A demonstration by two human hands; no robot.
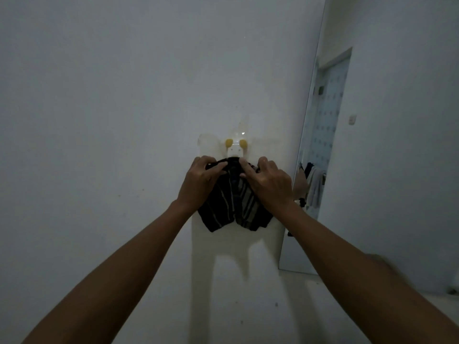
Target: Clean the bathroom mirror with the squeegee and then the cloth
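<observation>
White wall (111, 120) fills the view, and on it a clear stick-on hook plate (235, 145) with two yellow pegs (228, 143). A dark striped cloth (233, 202) hangs flat against the wall just below the pegs, its top bunched at the hook. Off to the right, a tall mirror (320, 150) sits against the same wall, its bottom edge well below the cloth.

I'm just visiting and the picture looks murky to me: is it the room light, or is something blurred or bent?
Head view: the room is dim and greyish, so the striped cloth reads nearly black; a pale patch of wall below it looks brighter; the mirror edge leans and bows from the wide-angle lens; the right forearm near the frame edge is smeared; both hands, left and right, are fairly sharp.
</observation>
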